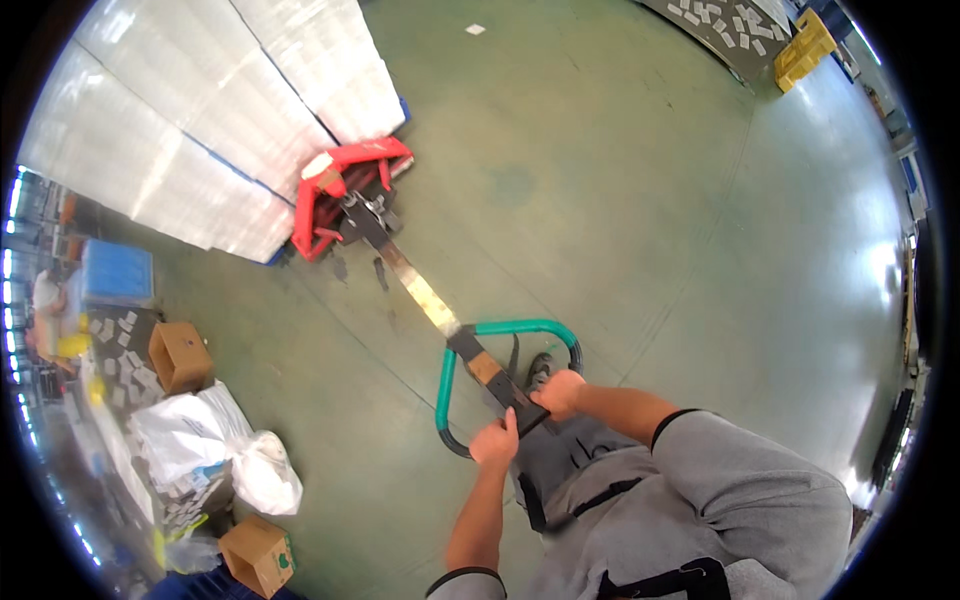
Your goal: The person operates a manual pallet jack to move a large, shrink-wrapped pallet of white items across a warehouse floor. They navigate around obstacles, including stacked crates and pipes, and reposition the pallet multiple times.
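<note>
Both of my hands are closed on the handle of a pallet jack. My left hand (495, 438) wraps the near left part of the loop, its thumb pointing up along the dark centre piece. On the other side of that piece, my right hand (560, 394) grips the bar. The loop handle (520, 326) is green with black lower corners. From it a long worn shaft (420, 290) runs away to the red pallet jack body (366, 152). That body stands against a tall load wrapped in white film (200, 110), on a blue base. Its forks are hidden.
White sacks (190, 440), a cardboard box (180, 357) and another cardboard box (258, 556) stand at the left. Behind them are a blue container (117, 272) and a person (50, 310). At the far right, a yellow stand (806, 50) is beside a grey table (715, 28) with pale pieces.
</note>
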`<state>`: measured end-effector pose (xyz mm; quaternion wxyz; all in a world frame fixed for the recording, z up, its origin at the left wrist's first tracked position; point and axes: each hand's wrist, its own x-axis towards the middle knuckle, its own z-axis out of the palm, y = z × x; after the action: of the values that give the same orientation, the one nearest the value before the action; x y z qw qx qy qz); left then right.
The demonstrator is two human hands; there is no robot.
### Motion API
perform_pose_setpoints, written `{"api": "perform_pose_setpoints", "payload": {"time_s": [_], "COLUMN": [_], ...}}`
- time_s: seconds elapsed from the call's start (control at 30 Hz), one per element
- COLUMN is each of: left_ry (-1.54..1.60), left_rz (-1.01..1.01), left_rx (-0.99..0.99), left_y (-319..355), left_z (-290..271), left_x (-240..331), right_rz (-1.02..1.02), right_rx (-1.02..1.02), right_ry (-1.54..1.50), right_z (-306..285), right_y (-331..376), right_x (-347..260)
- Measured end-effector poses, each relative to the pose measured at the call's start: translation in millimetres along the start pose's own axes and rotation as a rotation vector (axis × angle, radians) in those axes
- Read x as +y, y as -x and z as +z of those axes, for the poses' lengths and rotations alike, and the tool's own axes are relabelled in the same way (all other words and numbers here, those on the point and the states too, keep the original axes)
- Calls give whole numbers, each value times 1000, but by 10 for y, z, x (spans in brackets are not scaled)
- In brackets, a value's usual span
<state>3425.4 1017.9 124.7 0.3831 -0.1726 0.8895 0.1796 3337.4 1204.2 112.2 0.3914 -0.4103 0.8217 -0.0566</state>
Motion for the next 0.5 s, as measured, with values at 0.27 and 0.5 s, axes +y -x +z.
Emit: {"api": "perform_pose_setpoints", "payload": {"time_s": [0.27, 0.5], "left_ry": [14, -74], "left_rz": [-42, 21], "left_rx": [-195, -25], "left_y": [109, 110], "left_z": [-77, -191], "left_x": [-150, -28], "right_rz": [89, 92], "right_rx": [69, 345], "right_ry": [-23, 24], "right_z": [-136, -185], "right_y": [278, 577], "right_x": [-291, -289]}}
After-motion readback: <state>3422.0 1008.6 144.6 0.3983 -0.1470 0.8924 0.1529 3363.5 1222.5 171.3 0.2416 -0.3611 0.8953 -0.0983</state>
